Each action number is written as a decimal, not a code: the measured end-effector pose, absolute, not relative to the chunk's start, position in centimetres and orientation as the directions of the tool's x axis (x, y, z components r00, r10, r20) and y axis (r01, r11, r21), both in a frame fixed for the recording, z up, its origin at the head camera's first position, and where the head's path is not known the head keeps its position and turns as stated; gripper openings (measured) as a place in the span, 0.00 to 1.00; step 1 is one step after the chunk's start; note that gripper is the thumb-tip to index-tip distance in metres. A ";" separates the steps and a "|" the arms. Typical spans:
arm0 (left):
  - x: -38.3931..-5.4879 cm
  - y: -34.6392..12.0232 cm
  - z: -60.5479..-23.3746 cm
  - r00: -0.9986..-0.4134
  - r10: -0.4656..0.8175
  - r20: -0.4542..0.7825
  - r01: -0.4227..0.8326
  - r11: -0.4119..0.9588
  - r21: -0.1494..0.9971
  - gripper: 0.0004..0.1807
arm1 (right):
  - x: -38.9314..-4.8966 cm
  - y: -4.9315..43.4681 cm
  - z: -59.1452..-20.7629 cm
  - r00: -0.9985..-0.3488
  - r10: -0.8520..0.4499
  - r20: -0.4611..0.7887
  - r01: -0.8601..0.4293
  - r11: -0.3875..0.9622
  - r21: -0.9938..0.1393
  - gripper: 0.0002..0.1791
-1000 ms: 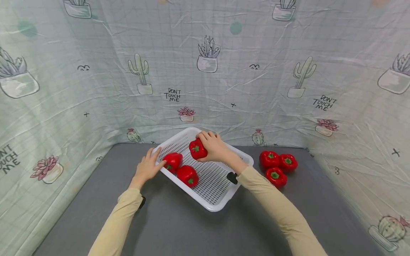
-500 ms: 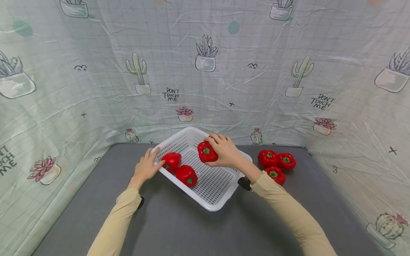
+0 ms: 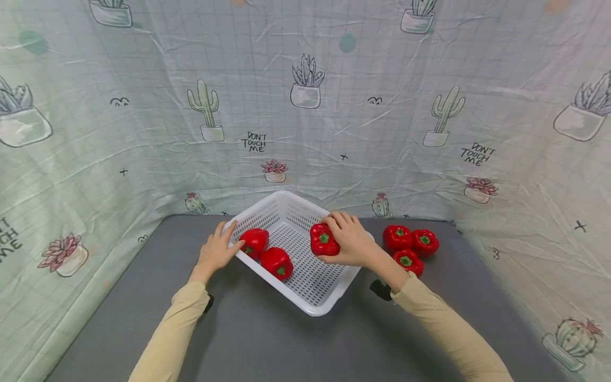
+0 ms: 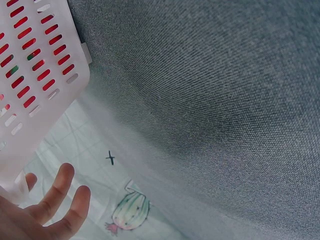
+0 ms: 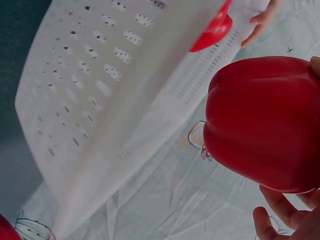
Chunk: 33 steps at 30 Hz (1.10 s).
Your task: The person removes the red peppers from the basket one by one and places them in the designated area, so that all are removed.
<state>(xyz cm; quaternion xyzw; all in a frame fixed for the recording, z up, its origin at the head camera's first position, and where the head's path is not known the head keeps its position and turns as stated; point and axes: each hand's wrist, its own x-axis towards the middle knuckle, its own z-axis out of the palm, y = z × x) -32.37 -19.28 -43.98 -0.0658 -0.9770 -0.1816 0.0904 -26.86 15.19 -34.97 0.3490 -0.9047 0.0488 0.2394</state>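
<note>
Right hand (image 3: 352, 243) pinches 1 glossy, blocky red pepper (image 3: 322, 241) (slippery, I judge; grip its sides); left hand (image 3: 217, 250), spread, touches white rectangular plastic basket (image 3: 315, 311).

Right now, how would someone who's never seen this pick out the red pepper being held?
Find the white perforated plastic basket on the grey table. Above its right side, the person's right hand holds a red bell pepper with a green stem. Only this one is held up; two other peppers lie inside the basket, and three more sit farther right.
</note>
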 end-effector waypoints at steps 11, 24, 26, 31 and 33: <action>-32.3 -19.1 -44.1 -0.975 0.100 0.197 0.164 0.926 0.340 0.36 | -24.8 17.4 -36.4 -0.692 -0.538 0.481 -0.621 0.784 -0.016 0.43; -32.4 -19.3 -44.0 -0.975 0.105 0.197 0.168 0.925 0.342 0.36 | -22.9 20.1 -36.8 -0.738 -0.412 0.535 -0.545 0.831 -0.112 0.44; -32.4 -19.3 -43.9 -0.975 0.104 0.194 0.166 0.925 0.342 0.36 | -22.8 20.4 -36.8 -0.743 -0.400 0.537 -0.538 0.834 -0.121 0.44; -32.4 -19.3 -43.6 -0.976 0.106 0.190 0.167 0.926 0.339 0.36 | -22.5 21.3 -36.7 -0.746 -0.380 0.547 -0.527 0.839 -0.135 0.44; -32.5 -19.3 -43.5 -0.976 0.106 0.191 0.167 0.927 0.336 0.36 | -22.4 21.7 -36.7 -0.756 -0.363 0.545 -0.515 0.843 -0.152 0.44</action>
